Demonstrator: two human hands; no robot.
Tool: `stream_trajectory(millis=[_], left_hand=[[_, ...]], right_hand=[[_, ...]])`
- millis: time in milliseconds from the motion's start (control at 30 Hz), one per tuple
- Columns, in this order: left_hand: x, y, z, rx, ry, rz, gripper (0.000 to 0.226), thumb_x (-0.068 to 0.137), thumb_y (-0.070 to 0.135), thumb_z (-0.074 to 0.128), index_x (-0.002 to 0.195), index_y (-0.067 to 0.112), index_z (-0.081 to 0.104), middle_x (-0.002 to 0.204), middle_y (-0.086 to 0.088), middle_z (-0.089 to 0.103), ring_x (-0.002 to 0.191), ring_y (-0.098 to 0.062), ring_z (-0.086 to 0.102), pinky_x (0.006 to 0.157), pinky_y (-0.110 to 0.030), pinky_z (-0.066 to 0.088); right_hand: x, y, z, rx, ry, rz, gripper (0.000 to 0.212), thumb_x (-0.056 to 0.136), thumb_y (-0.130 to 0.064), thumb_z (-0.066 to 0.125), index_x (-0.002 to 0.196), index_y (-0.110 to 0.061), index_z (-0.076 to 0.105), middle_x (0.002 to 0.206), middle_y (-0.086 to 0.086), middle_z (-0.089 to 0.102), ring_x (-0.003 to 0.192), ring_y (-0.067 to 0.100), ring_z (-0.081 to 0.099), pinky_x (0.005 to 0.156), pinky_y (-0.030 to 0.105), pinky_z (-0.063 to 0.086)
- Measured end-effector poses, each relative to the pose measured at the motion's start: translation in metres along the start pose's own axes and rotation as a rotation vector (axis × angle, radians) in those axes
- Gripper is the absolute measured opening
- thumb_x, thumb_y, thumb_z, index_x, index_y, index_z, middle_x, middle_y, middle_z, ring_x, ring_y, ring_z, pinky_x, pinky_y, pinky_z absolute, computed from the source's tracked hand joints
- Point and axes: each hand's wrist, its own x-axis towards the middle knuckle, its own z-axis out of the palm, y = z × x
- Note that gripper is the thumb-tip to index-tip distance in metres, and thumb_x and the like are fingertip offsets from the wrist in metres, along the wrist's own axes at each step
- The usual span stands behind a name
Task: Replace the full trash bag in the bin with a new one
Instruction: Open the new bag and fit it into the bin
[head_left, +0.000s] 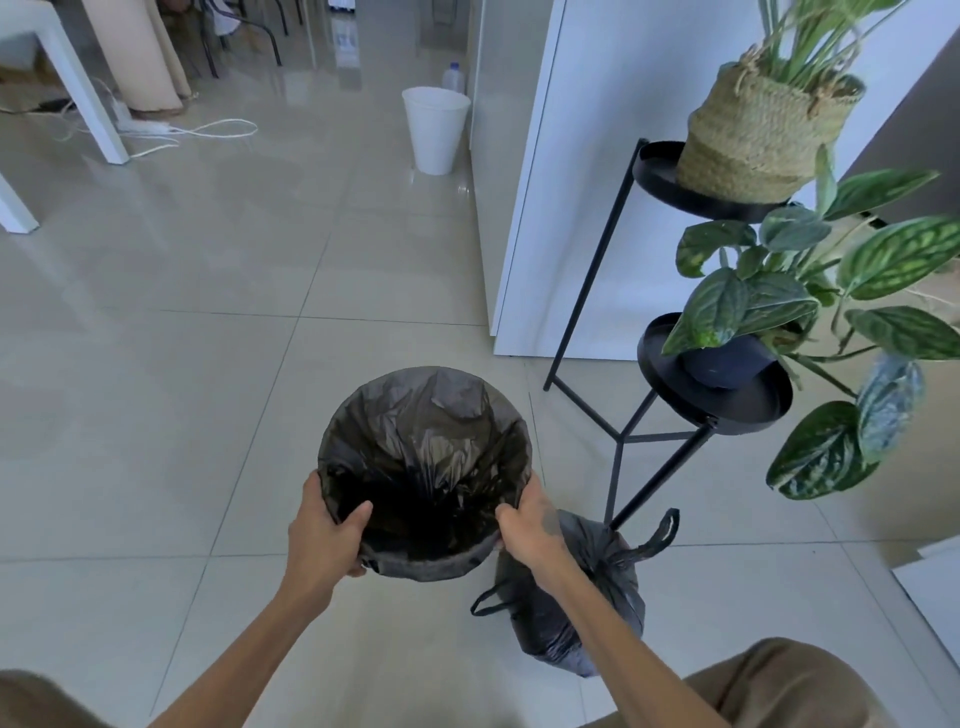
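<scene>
Bin (431, 564): on the floor tiles, lined with a new bag (423, 441) folded over its rim.
Left hand (324, 525): closed on the near-left rim, thumb inside.
Right hand (530, 525): pinching the near-right rim, seemingly bag plastic.
Full bag (608, 587): tied, just right of the bin.

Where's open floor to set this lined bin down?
Bare tiles lie left of the bin and ahead, toward the white bin. The right is crowded: tied bag by the right hand, then the plant stand.

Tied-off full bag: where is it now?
Head view, lower right: the tied-off full bag sits on the floor beside the lined bin, under the right hand, near the plant stand's foot.
</scene>
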Motion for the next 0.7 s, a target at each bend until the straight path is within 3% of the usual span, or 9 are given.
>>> stream_trajectory(millis=[100, 233, 333, 567, 700], left_hand=[[0.029, 0.033, 0.021, -0.034, -0.030, 0.041, 0.048, 0.095, 0.015, 0.067, 0.134, 0.025, 0.041, 0.110, -0.007, 0.062, 0.076, -0.031, 0.069, 0.044, -0.034, 0.058], [0.076, 0.076, 0.060, -0.092, -0.072, 0.077, 0.043, 0.095, 0.013, 0.065, 0.130, 0.026, 0.043, 0.112, -0.010, 0.063, 0.069, -0.033, 0.068, 0.045, -0.034, 0.058], [0.110, 0.096, 0.087, -0.107, -0.086, 0.070, 0.045, 0.095, 0.014, 0.065, 0.133, 0.025, 0.044, 0.115, -0.012, 0.064, 0.063, -0.032, 0.065, 0.046, -0.036, 0.059], [0.161, 0.102, 0.135, -0.087, -0.095, 0.072, 0.045, 0.094, 0.015, 0.065, 0.133, 0.025, 0.045, 0.115, -0.011, 0.064, 0.060, -0.029, 0.065, 0.046, -0.033, 0.059], [0.176, 0.095, 0.147, -0.030, -0.102, 0.038, 0.037, 0.096, 0.016, 0.064, 0.128, 0.022, 0.047, 0.106, -0.016, 0.067, 0.045, -0.023, 0.059, 0.044, -0.034, 0.059]], right_hand=[[0.028, -0.023, -0.025, 0.023, 0.046, -0.017, 0.055, 0.089, -0.008, 0.049, 0.142, -0.021, 0.039, 0.116, 0.011, 0.064, 0.086, 0.024, 0.068, 0.059, 0.027, 0.060], [0.067, -0.050, -0.064, 0.075, 0.103, -0.018, 0.046, 0.090, -0.003, 0.048, 0.134, -0.017, 0.044, 0.109, 0.020, 0.067, 0.071, 0.024, 0.064, 0.034, 0.015, 0.039], [0.098, -0.059, -0.079, 0.096, 0.135, -0.010, 0.035, 0.087, -0.003, 0.044, 0.120, -0.015, 0.051, 0.088, 0.014, 0.066, 0.050, 0.015, 0.059, 0.033, 0.018, 0.033], [0.160, -0.048, -0.085, 0.172, 0.177, 0.087, 0.028, 0.085, -0.003, 0.043, 0.111, -0.008, 0.052, 0.077, 0.016, 0.062, 0.043, 0.013, 0.050, 0.035, 0.022, 0.030], [0.173, -0.038, -0.081, 0.215, 0.147, 0.130, 0.029, 0.086, -0.002, 0.043, 0.113, -0.005, 0.052, 0.067, 0.013, 0.058, 0.035, 0.009, 0.044, 0.036, 0.021, 0.026]])
